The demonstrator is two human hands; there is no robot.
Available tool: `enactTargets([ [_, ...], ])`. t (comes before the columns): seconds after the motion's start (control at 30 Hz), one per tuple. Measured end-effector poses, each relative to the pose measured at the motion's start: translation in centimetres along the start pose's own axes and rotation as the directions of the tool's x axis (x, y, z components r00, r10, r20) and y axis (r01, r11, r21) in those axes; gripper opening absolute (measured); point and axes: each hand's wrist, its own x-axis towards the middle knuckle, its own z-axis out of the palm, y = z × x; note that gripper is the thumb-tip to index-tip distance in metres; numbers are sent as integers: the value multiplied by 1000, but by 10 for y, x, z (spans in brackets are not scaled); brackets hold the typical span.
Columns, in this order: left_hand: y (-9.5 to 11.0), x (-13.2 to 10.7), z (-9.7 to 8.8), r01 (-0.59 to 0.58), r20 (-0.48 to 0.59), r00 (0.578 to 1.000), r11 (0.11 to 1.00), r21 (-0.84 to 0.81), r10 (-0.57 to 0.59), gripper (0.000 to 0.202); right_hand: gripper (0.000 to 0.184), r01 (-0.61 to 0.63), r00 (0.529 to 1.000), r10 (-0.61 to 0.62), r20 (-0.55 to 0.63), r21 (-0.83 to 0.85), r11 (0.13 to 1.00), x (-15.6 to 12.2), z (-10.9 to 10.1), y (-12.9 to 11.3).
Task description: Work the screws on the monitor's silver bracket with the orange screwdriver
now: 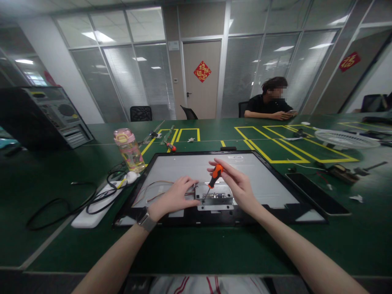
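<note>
A flat display panel [171,167] with a black frame lies back side up in front of me. On its lower middle sits a silver metal bracket box [214,190] with a row of connector ports. My left hand [174,198] holds the left end of this box between thumb and fingers. In my right hand [239,183] is an orange-and-black screwdriver [217,172], tilted, its tip down at the box's front left corner. Whether the tip sits in a screw is too small to tell. Thin wires [156,183] run left from the box.
Left of the panel are a white power strip [94,212], black cables [88,202] and a pink-lidded bottle [128,149]. Beyond stands a computer tower [55,116]. A black phone-like slab [315,194] lies right. A person [269,102] sits across the green table [208,253].
</note>
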Motion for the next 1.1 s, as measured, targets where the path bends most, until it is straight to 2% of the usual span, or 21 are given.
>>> enactTargets([
  [0.1, 1, 0, -1, 6, 5, 1000, 1000, -6, -6, 59, 38, -17, 1000, 17, -13, 11, 1000, 0, 1, 3],
  [0.23, 2, 0, -2, 13, 9, 1000, 1000, -15, -13, 59, 33, 28, 996, -39, -84, -128, 991, 1, -1, 4],
  [0.3, 2, 0, -2, 12, 8, 1000, 1000, -16, -12, 59, 32, 42, 995, -55, -83, -159, 986, 2, -2, 3],
  [0.57, -1, 0, 0, -4, -4, 1000, 1000, -26, 4, 58, 39, -18, 1000, 18, -20, 13, 1000, -1, 1, 0],
  [0.77, 1, 0, -1, 8, 1, 1000, 1000, -18, -8, 58, 30, 12, 992, -28, -123, -129, 992, 2, 0, 7],
  [0.87, 1, 0, -1, 10, -2, 1000, 1000, -21, -10, 58, 30, 28, 992, -48, -117, -162, 986, 2, -2, 5],
  [1.1, 1, 0, -1, -4, -3, 1000, 1000, -22, 4, 58, 43, -32, 999, 33, -14, 59, 998, -1, -1, 2],
])
